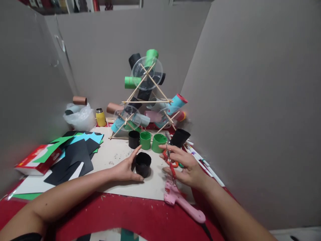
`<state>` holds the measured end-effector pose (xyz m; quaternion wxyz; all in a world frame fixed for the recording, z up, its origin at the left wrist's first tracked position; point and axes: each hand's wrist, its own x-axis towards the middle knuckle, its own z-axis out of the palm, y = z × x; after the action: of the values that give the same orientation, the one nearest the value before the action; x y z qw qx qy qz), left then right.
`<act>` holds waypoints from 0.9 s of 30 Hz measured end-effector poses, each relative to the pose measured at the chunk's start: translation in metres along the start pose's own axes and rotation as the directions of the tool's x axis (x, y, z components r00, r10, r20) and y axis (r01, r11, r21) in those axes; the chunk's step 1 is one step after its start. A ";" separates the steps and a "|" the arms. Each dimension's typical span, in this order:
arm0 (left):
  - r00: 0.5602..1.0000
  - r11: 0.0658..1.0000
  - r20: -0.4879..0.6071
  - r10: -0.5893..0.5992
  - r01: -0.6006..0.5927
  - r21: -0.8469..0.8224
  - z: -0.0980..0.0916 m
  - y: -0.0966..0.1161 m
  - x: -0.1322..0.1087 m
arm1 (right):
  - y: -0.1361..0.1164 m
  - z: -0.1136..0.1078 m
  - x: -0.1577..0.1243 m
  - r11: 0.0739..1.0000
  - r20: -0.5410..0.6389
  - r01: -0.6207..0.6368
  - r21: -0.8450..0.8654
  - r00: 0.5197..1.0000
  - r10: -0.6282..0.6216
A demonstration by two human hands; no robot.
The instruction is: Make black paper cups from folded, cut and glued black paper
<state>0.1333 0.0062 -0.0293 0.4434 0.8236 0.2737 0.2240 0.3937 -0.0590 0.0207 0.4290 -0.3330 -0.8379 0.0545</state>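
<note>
A short black paper cup (143, 164) stands upright on the pale board. My left hand (126, 168) curves around its left side, thumb and index finger spread apart; whether they touch it I cannot tell. My right hand (189, 167) holds small red-handled scissors (172, 170) between thumb and fingers, the metal part pointing away from me. Directly below lies a pink glue gun (184, 204), its cord running toward the front. Behind the cup, another black cup (134, 139) and two green paper cups, one left (145, 140) and one right (158, 143), stand in a row.
A wooden-stick frame (147, 102) with clear discs and coloured tubes rises behind. Cut paper sheets (79, 154) and a red box (37, 160) lie left. At the back are a plastic bag (82, 117) and yellow bottle (100, 117). Markers (208, 165) line the right wall.
</note>
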 end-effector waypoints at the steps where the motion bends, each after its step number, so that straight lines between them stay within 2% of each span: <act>1: 1.000 1.000 0.017 -0.013 0.013 -0.011 -0.003 0.003 -0.004 | 0.000 0.000 0.000 1.000 -0.010 -0.003 -0.003 1.000 0.003; 4: 1.000 1.000 0.001 -0.011 0.011 0.024 -0.013 0.012 -0.020 | 0.001 0.002 -0.001 1.000 -0.036 -0.009 -0.012 0.999 0.009; 7: 0.985 0.965 -0.120 0.124 -0.092 0.247 -0.016 0.021 -0.030 | 0.003 0.004 -0.001 1.000 -0.047 -0.014 -0.020 0.999 0.013; 8: 0.970 0.926 -0.128 0.207 -0.152 0.345 -0.016 0.024 -0.031 | 0.004 0.004 -0.001 1.000 -0.049 -0.012 -0.024 0.999 0.011; 10: 0.927 0.804 -0.066 0.370 -0.284 0.523 -0.012 0.028 -0.029 | 0.003 0.005 0.000 0.999 -0.055 -0.007 -0.036 0.998 0.005; 12: 0.895 0.679 0.031 0.444 -0.359 0.641 -0.006 0.030 -0.024 | 0.002 0.004 0.001 0.999 -0.064 -0.002 -0.051 0.998 -0.002; 15: 0.908 0.605 0.071 0.414 -0.332 0.723 0.003 0.030 -0.015 | 0.000 0.002 0.002 0.998 -0.077 0.006 -0.068 0.997 -0.011; 18: 0.930 0.605 0.044 0.365 -0.273 0.749 0.006 0.033 -0.009 | 0.000 0.001 0.001 0.998 -0.093 0.014 -0.068 0.995 -0.021; 23: 0.958 0.607 -0.007 0.286 -0.176 0.775 0.000 0.048 -0.001 | 0.006 -0.002 0.000 0.999 -0.172 0.005 -0.042 0.985 -0.013; 27: 0.977 0.601 -0.018 0.213 -0.116 0.791 -0.001 0.055 0.016 | 0.011 -0.004 0.000 0.999 -0.224 -0.007 -0.031 0.975 0.000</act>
<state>0.1585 -0.0080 0.0205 0.0002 0.9420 0.2912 0.1667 0.4028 -0.0514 0.0190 0.5152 -0.3453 -0.7844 0.0041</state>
